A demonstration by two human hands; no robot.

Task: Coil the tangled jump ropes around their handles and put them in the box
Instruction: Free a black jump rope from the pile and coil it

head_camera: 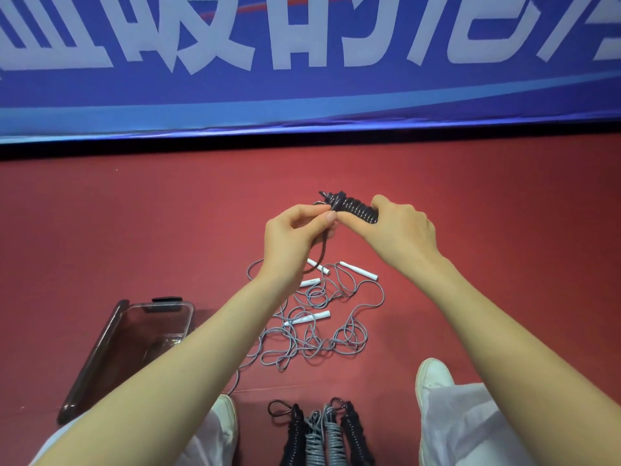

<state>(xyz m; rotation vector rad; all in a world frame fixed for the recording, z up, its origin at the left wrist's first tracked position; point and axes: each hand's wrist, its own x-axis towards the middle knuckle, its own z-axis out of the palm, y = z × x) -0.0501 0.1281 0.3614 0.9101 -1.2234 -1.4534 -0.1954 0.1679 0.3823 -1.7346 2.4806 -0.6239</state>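
While right hand (400, 232) grips black coiled rope (357, 207), left hand (291, 238) pinches its tail; clear box (92, 361) lies nearby.

Black rope (354, 209) coiled; grey ropes (307, 318) tangled beside box (91, 361).

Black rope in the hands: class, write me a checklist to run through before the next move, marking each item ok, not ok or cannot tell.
1. Grip of the right hand on the coil of the black rope: ok.
2. The left hand pinches the loose end: ok.
3. The loose end tucked into the coil: not ok, it hangs free below the hand.
4. The box open on the floor: ok.
5. Finished coiled ropes in the box: not ok, four lie between the shoes.
6. The grey ropes untangled: not ok.
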